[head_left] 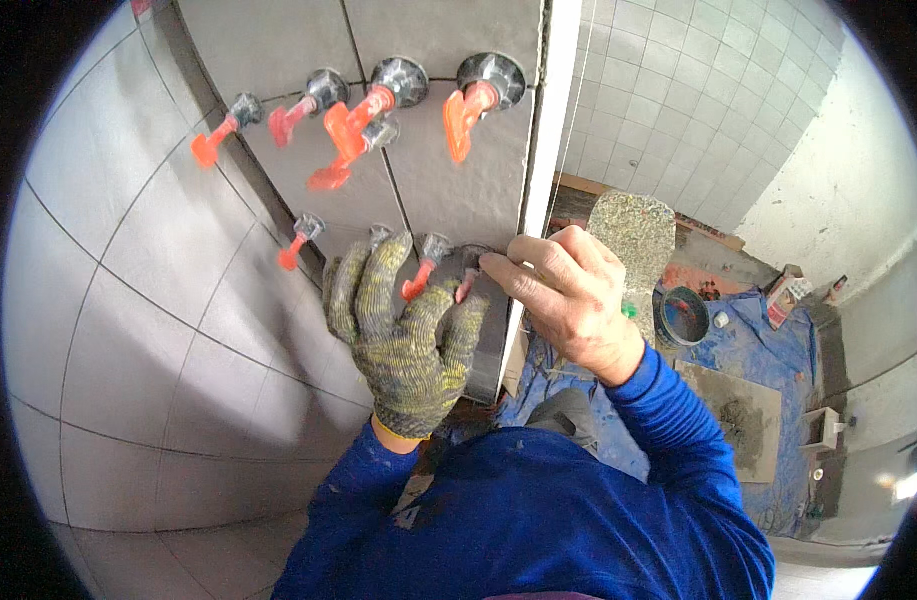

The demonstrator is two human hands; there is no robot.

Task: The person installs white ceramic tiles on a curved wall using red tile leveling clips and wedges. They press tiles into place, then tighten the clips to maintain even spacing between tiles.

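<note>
My left hand [407,345], in a grey and yellow knitted glove, rests against a grey wall tile [459,180]. Its fingers are apart, around a red-handled tile leveling clip [426,270]. Bare, my right hand [569,290] pinches the dark round cap of another tile leveling clip [469,275] near the tile's right edge; the fingertips partly hide this cap. The left thumb lies close to that clip's reddish handle. Several more clips with orange-red handles and black caps stick out along the joints above, among them an orange one [469,115] at upper right.
A white vertical edge strip [554,120] borders the tiled wall. Large tiles [139,280] cover the left wall. Below at right, a blue tarp [764,340] carries a dark bucket [683,316] and a stained board [739,415]. A speckled slab [634,235] stands beyond my right hand.
</note>
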